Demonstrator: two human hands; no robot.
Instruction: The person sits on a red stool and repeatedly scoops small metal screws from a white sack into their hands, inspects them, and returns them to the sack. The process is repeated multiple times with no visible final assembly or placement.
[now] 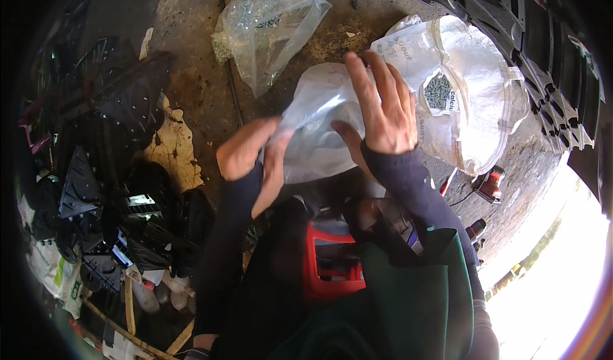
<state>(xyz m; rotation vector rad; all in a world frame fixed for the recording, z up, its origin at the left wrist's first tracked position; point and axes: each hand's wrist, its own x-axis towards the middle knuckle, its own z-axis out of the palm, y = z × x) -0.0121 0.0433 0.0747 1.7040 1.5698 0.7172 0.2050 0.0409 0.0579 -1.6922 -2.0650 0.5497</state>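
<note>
Between my hands lies a translucent white plastic bag (322, 149), with folds and glare on its surface. At its left edge my left hand (252, 152) is closed on the plastic between thumb and fingers. My right hand (382, 111) is over the bag's right side, fingers stretched out and thumb apart, not gripping anything that I can see. What the bag holds is hard to make out. Just right of it stands a white woven sack (482, 120), and grey screws or nails (438, 93) show through its opening.
A clear plastic bag (274, 47) with small metal pieces lies at the far side, beside a black cable (231, 85). Black plastic parts (83, 184) pile up on the left. Below my arms is a red stool (313, 264); a red-and-black tool (490, 184) lies right.
</note>
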